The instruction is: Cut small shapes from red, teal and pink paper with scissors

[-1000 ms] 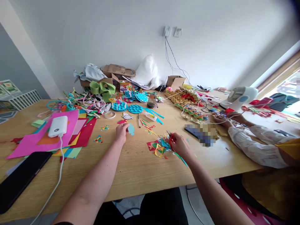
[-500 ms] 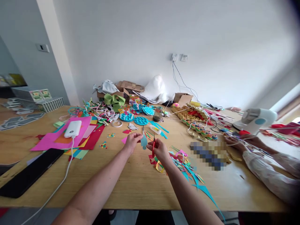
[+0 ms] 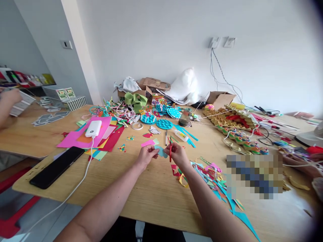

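While the left hand [image 3: 146, 156] pinched blue paper [image 3: 159, 151], the right hand [image 3: 178, 156] held red scissors [image 3: 170, 150].
The paper was between the two hands, its long way running side to side, its left end clamped in the left hand. The right hand was closed around the scissors by its right end, blades pointing away from the body; I could not tell if it touched the paper too. A pen [image 3: 166, 138] and glue [image 3: 182, 135] lay just past the hands, and scraps [image 3: 213, 168] lay by the right arm [image 3: 202, 196].

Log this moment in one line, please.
left hand: pinching blue paper cutout | right hand: holding red scissors | nearby: glue bottle, paper scraps
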Demonstrator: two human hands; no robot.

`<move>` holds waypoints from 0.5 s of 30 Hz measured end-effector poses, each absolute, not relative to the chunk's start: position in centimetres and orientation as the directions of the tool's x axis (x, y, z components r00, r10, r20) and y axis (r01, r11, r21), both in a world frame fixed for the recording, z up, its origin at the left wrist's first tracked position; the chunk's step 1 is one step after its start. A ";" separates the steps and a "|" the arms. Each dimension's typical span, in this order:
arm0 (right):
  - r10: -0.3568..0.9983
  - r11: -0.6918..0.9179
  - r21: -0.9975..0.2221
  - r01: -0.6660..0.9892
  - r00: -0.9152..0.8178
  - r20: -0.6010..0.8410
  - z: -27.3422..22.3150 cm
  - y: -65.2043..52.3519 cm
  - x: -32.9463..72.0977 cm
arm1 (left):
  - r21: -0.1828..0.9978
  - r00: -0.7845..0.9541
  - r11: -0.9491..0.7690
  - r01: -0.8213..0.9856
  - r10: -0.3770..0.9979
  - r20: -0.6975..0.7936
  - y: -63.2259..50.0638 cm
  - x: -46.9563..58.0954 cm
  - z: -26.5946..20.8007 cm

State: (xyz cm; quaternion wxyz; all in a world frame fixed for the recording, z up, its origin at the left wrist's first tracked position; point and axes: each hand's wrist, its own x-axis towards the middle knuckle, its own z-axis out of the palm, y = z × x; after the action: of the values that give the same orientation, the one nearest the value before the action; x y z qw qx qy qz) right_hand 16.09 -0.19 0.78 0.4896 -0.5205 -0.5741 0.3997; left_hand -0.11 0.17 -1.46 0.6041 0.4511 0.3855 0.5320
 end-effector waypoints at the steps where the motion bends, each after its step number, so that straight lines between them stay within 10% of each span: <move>1: 0.991 0.133 -0.972 0.193 -0.004 0.135 0.7 -0.2 16.2 | 0.956 0.126 0.035 -0.292 0.992 0.002 0.1 -0.1 -1.6; 15: 0.987 0.137 -0.985 0.109 0.066 0.144 -1.3 -2.1 15.5 | 0.896 0.238 0.261 -0.358 0.954 -0.183 -0.4 -1.1 -1.6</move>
State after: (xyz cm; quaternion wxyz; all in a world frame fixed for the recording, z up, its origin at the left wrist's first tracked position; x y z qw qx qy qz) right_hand 15.51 -2.11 -1.27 0.5254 -0.5068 -0.5406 0.4182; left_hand -1.06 -0.44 -1.55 0.6898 0.3787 0.3933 0.4755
